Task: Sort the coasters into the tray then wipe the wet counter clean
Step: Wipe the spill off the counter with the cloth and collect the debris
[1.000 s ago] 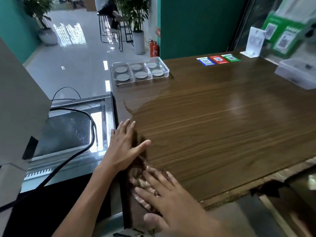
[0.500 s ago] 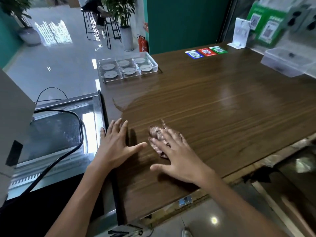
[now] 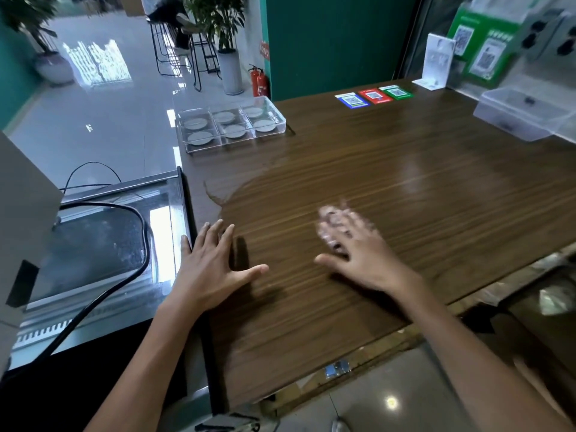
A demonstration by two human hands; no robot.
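Fingers (image 3: 218,235) of the left hand (image 3: 212,269) are spread flat, palm down, at the left edge of the counter (image 3: 389,188), gripping nothing; the thumb points right across the wood. The right hand (image 3: 364,260) is also flat with splayed fingers, pressing a cloth (image 3: 330,219) against the counter. The cloth is motion-blurred, pinkish-brown, bunched under and ahead of the fingertips; whether the fingers pinch it or only press it, I cannot tell.

One clear tray (image 3: 230,126) sits at the far left corner of the counter, divided into six compartments, two rows of three. Six round grey coasters (image 3: 224,116), one per compartment. No coaster is seen loose on the wood.

A sheen marks the wet area (image 3: 249,194): its curved edge runs from near the tray down toward the left hand, the duller strip lying along the left edge. The cloth is inside the glossy zone.

Three cards (image 3: 374,95) lie in a row at the far side: one blue, one red, one green. One white sign stand (image 3: 438,62) is behind them. One clear box (image 3: 520,113) rests at the far right. One black cable (image 3: 124,269) loops over the glass case (image 3: 99,244) left of the counter.
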